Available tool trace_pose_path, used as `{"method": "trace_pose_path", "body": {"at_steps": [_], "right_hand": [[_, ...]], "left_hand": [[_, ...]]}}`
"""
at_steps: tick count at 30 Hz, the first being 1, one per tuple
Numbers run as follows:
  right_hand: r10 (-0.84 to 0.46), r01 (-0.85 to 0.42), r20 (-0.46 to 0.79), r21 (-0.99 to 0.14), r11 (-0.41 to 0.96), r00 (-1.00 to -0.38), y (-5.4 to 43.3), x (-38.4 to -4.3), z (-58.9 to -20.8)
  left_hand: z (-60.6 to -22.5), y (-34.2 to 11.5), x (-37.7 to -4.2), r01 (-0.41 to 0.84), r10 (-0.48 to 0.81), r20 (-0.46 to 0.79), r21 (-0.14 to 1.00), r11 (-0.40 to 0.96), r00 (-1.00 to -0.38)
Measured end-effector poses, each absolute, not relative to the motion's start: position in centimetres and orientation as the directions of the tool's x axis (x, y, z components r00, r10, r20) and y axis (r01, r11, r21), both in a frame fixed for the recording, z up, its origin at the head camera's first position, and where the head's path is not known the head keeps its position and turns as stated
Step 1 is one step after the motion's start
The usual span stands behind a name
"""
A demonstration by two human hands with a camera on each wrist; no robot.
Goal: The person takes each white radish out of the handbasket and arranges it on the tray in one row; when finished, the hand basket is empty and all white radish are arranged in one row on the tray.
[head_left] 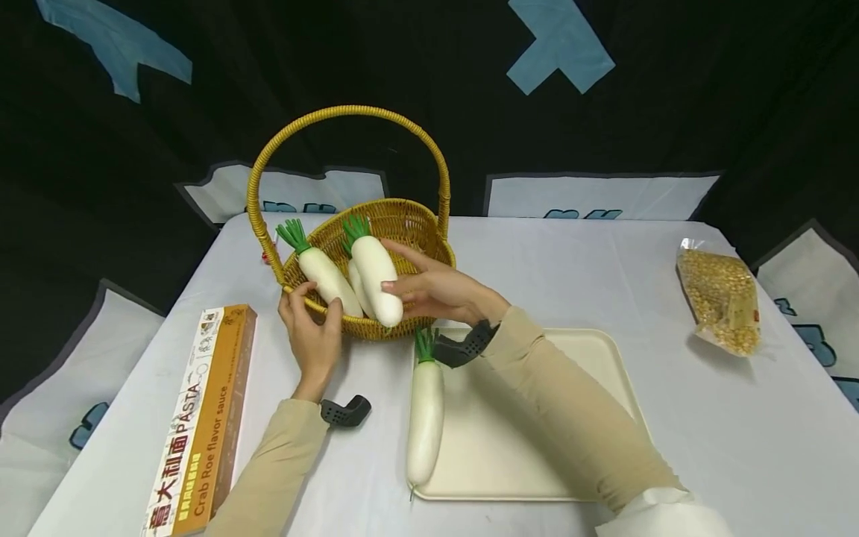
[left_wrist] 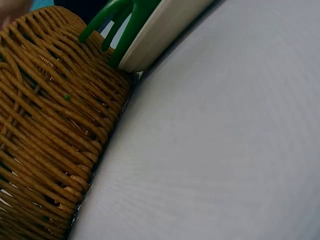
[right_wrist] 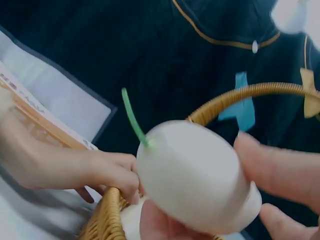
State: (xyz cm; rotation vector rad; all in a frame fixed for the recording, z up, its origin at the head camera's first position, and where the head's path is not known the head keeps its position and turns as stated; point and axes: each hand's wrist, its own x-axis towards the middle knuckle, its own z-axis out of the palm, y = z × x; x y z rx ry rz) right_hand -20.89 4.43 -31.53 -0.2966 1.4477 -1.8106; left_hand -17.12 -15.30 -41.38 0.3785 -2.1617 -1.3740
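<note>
My right hand [head_left: 446, 291] grips a white radish [head_left: 377, 280] with green leaf stubs, holding it tilted over the wicker basket [head_left: 403, 216]. In the right wrist view the radish's rounded root end [right_wrist: 190, 170] faces the camera, with fingers about it. My left hand [head_left: 312, 335] holds the basket's near left rim, thumb and fingers on either side. Another radish [head_left: 327, 276] lies in the basket beside that hand, and one more is partly hidden under the held radish. A further radish [head_left: 426, 421] lies along the left edge of a cream tray [head_left: 537, 455].
On the left lies a long pasta box [head_left: 201, 418]. A bag of yellow kernels [head_left: 721, 298] is at the far right of the white table [head_left: 705, 447]. The basket's tall arched handle [head_left: 349, 110] rises above it. A dark curtain hangs behind.
</note>
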Motion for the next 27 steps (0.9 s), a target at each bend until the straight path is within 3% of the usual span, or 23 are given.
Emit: {"method": "trace_pose_path", "body": {"at_steps": [6, 13, 20, 27], "right_hand": [[-0.744, 0.35, -0.144, -0.928, -0.126, -0.652, 7.8, -18.0, -30.6], [-0.668, 0.201, -0.061, -0.97, -0.135, -0.741, 12.2, -14.6, -30.7], [-0.552, 0.078, -0.097, -0.995, 0.057, -0.828, 15.3, -11.6, -31.6], [-0.469, 0.126, -0.243, -0.955, 0.267, -0.849, 16.8, -8.7, -33.8]], "left_hand": [[-41.2, -15.3, -17.2, 0.054, -0.502, 0.299, 0.894, 0.445, -0.811], [-41.3, -15.3, -17.1, 0.052, -0.499, 0.292, 0.896, 0.44, -0.816], [-41.3, -15.4, -17.0, 0.048, -0.505, 0.288, 0.899, 0.435, -0.814], [-41.3, -15.3, -17.0, 0.049, -0.494, 0.287, 0.897, 0.439, -0.821]]}}
